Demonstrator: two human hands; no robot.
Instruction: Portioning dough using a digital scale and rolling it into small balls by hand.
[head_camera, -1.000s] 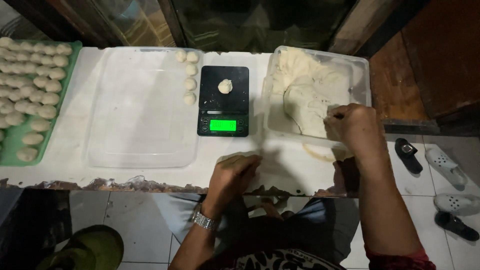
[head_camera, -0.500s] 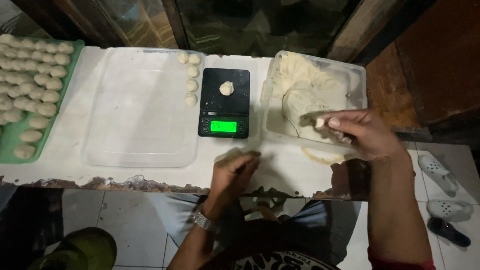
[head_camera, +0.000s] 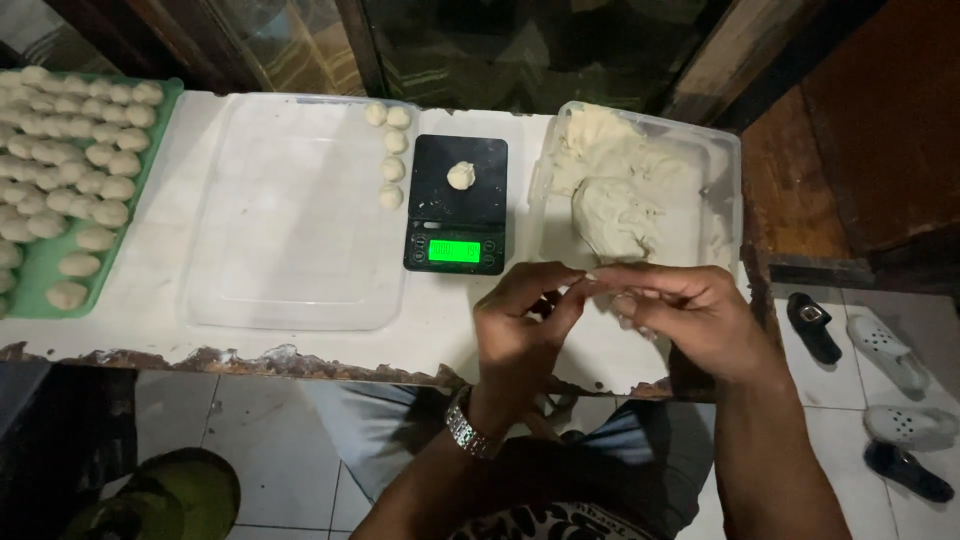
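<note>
Pinching a small dough piece (head_camera: 628, 303) between fingertips, the right hand (head_camera: 690, 315) meets the left hand (head_camera: 520, 325), whose fingers close on the same piece, above the white table edge (head_camera: 300, 345), near the black scale (head_camera: 458, 205) bearing a dough ball (head_camera: 460, 175) and the clear tub (head_camera: 720, 160) of dough.

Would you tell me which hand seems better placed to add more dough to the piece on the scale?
Probably the right hand: it is nearer the dough tub beside the scale.
</note>
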